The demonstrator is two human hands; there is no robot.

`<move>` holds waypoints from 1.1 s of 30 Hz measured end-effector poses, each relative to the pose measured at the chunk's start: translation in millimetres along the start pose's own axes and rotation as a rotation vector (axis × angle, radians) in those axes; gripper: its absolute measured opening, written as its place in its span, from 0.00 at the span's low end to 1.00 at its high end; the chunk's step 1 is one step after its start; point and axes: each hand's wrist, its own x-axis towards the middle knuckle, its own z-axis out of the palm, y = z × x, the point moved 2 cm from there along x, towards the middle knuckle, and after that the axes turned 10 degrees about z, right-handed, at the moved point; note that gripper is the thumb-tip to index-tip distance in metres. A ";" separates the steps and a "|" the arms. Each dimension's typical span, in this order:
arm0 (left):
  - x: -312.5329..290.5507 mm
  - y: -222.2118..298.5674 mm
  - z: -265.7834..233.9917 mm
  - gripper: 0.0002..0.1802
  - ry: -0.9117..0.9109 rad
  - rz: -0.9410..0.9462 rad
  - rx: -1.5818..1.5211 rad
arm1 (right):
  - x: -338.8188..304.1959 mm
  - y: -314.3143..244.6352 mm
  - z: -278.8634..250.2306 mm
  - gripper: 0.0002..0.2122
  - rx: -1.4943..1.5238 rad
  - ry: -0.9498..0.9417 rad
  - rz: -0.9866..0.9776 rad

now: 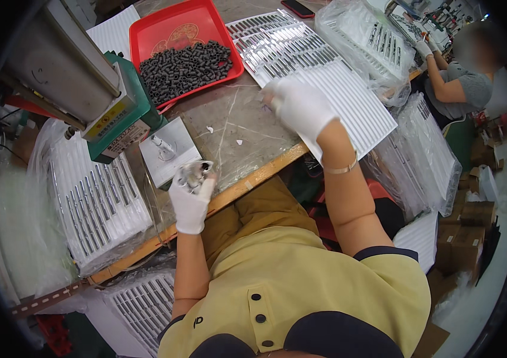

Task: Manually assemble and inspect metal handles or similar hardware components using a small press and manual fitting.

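Head view, from the left: metal rods (89, 206) lie on a white panel beside a green press-like machine (121, 107), with a small upright fixture (163, 147) on the plate (179, 136) next to it. The gloved left hand (191, 200), near that plate, is curled around silvery parts (192, 174) — how many, I cannot tell. Behind it, a red tray (212, 27) holds black sleeves (185, 71). The gloved right hand (302, 107) is over the near edge of a ribbed white tray (349, 98), fingertips blurred; whether they grip anything, I cannot tell. My guess: parts are being handled between tray and fixture — the next move calls for steady fingers and careful alignment.
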 end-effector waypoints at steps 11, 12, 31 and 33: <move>24.8 3.6 -6.9 0.15 0.082 0.045 0.032 | 147.2 76.2 65.3 0.21 -0.309 -0.035 0.386; 26.1 2.6 -6.6 0.14 0.099 0.055 0.034 | 148.6 80.8 62.7 0.20 -0.322 -0.037 0.401; -13.7 25.2 -16.9 0.11 0.067 0.040 0.134 | -68.2 -75.9 52.8 0.10 0.641 0.005 -0.356; -15.1 25.5 -17.5 0.12 0.080 0.069 0.166 | -67.7 -78.8 58.4 0.10 0.683 0.002 -0.394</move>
